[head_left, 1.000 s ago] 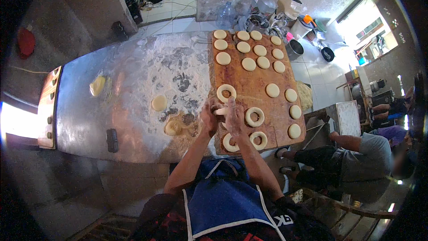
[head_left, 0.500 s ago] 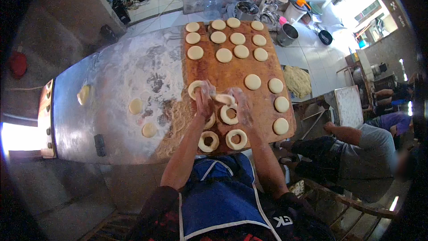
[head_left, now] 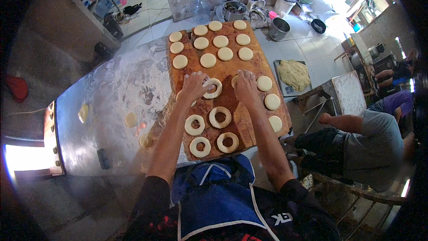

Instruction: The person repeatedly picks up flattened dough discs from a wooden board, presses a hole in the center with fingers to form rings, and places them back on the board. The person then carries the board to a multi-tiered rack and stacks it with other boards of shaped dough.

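On the floured wooden board [head_left: 243, 127], my left hand [head_left: 192, 87] is closed with its fingertips at the left rim of a pale dough ring [head_left: 217, 90]. Another ring lies partly hidden under that hand. My right hand [head_left: 246, 88] has its fingers curled over a round dough disc [head_left: 234, 81], of which only the left edge shows. Nearer to me, several dough rings lie flat, among them one ring [head_left: 220, 117] in the middle and another [head_left: 228, 142] by the front edge.
Flat dough discs [head_left: 207, 60] fill the board's far half; others [head_left: 272, 101] line its right side. A floury metal tabletop [head_left: 111, 85] with a few dough pieces extends left. A dough mass [head_left: 294, 75] sits on a tray at right. Another person [head_left: 372, 147] is beyond the board's right side.
The dough stretched between my hands now lies as a ring on the board. My hands have moved apart, the right onto a disc. The view has shifted slightly.
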A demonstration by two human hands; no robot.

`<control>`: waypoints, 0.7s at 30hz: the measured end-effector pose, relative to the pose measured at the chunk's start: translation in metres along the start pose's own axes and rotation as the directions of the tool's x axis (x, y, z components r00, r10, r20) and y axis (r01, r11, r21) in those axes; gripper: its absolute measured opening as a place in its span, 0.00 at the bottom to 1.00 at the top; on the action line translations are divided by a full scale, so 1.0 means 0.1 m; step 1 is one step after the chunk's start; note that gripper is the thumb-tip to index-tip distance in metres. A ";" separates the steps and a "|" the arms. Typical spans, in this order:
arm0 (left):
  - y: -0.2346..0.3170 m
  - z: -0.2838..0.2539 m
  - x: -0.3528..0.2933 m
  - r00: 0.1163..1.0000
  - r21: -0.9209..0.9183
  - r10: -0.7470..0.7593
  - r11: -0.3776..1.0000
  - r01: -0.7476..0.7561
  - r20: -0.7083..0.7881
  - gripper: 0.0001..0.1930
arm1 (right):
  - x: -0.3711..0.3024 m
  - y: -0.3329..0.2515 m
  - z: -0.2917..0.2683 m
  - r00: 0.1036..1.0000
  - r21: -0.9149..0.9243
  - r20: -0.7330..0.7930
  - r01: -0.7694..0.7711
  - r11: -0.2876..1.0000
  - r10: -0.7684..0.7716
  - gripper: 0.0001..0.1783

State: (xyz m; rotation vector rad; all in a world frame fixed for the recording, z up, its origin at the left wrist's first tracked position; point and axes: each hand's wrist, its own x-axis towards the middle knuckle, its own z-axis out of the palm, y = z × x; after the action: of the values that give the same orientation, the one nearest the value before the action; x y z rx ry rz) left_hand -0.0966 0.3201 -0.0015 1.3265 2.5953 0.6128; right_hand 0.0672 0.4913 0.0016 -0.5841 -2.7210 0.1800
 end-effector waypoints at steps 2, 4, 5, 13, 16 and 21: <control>-0.06 0.03 0.01 1.000 -0.039 0.001 0.999 -0.002 -0.011 0.16 | 0.08 0.07 0.13 0.994 -0.062 0.105 0.051 0.997 -0.044 0.24; -0.03 0.05 -0.01 0.999 -0.097 -0.051 0.994 0.050 -0.012 0.18 | 0.15 0.15 0.17 0.979 -0.135 0.177 0.122 0.983 -0.097 0.25; 0.01 0.06 -0.05 0.999 -0.023 -0.022 1.000 0.021 -0.046 0.20 | 0.17 0.19 0.15 0.946 -0.181 0.315 0.136 0.974 -0.074 0.25; 0.02 -0.16 -0.56 0.894 -0.176 -0.144 0.982 0.075 -0.424 0.26 | 0.16 -0.11 -0.32 0.963 0.512 0.270 -0.141 0.847 -0.003 0.23; -0.56 -0.44 -1.14 0.726 -0.302 -0.263 0.950 0.080 -0.635 0.18 | 0.02 -0.80 -0.30 0.903 0.620 0.402 -0.145 0.771 -0.153 0.23; -1.49 -0.89 -2.11 0.505 -0.463 -0.513 0.855 0.232 -0.695 0.09 | -0.15 -2.33 0.32 0.825 0.658 0.334 0.143 0.739 -0.457 0.22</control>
State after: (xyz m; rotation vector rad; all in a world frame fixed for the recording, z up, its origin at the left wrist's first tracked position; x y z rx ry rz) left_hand -0.1102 0.0468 0.0064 0.3069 3.0563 1.7865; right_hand -0.0193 0.2719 0.0122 0.1455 -2.8952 1.2138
